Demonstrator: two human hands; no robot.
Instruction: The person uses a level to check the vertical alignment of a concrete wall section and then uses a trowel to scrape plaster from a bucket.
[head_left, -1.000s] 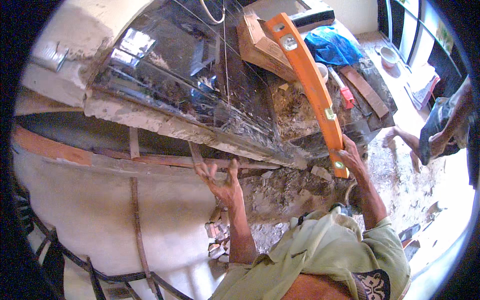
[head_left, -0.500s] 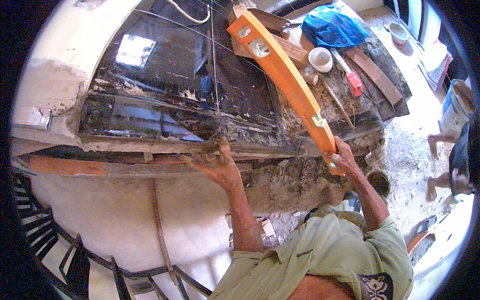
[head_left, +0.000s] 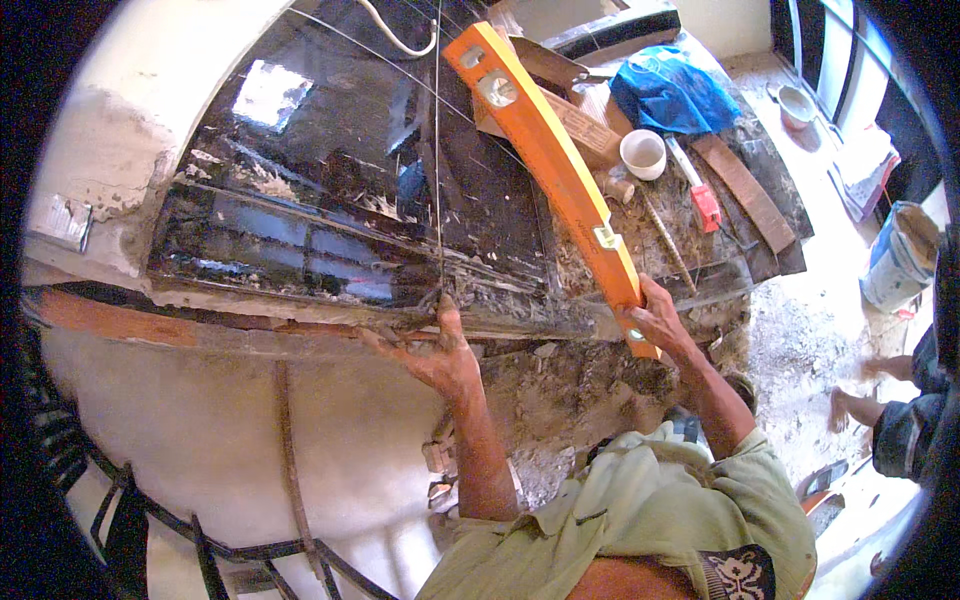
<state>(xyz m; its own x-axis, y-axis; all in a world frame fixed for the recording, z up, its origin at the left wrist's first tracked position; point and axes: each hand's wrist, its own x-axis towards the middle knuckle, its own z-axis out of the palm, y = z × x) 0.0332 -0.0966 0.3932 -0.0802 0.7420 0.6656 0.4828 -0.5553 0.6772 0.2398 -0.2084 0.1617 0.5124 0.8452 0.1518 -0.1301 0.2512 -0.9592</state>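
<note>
My right hand (head_left: 658, 318) is closed round the near end of a long orange spirit level (head_left: 560, 165). The level slants away from me to the left, beside and over the dark tiled slab (head_left: 330, 160). At the slab's front edge is my left hand (head_left: 440, 358), its fingers spread to the left and its thumb raised against the edge. A taut pale string (head_left: 438, 180) runs across the slab toward that thumb. Whether the thumb touches the string I cannot tell.
Right of the level lie a white cup (head_left: 643, 155), a blue plastic bag (head_left: 675, 90), a red-handled tool (head_left: 705, 208) and a wooden strip (head_left: 745, 192). A sack (head_left: 900, 258) stands at far right, near another person's legs (head_left: 860, 405). A black railing (head_left: 210, 545) curves at lower left.
The spirit level has shifted slightly left with my right hand. My left hand stays at the slab edge. The view has shifted a little, and the other person's legs appear lower.
</note>
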